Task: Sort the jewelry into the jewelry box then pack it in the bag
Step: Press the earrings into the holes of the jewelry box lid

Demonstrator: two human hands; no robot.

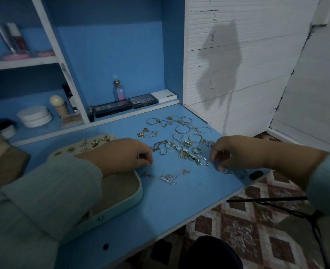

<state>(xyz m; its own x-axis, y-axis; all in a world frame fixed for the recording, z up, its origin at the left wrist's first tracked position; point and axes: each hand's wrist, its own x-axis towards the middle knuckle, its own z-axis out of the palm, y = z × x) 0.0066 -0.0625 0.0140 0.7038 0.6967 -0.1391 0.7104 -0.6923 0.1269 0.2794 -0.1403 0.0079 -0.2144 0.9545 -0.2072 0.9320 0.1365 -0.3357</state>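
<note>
Blue shelving backs the blue bench point(160, 200), which carries everything. Largest on it is my open jewelry box point(121, 191) at the near left, lid propped with earrings point(94, 143) pinned in it, close so pieces travel little. Loose jewelry point(181, 136), gold and silver rings, bangles and chains, lies spread right of it. My left hand point(121, 156) curls at the box edge; what its grip holds I cannot tell. My right hand point(238, 152) pinches something small, unclear.
</note>
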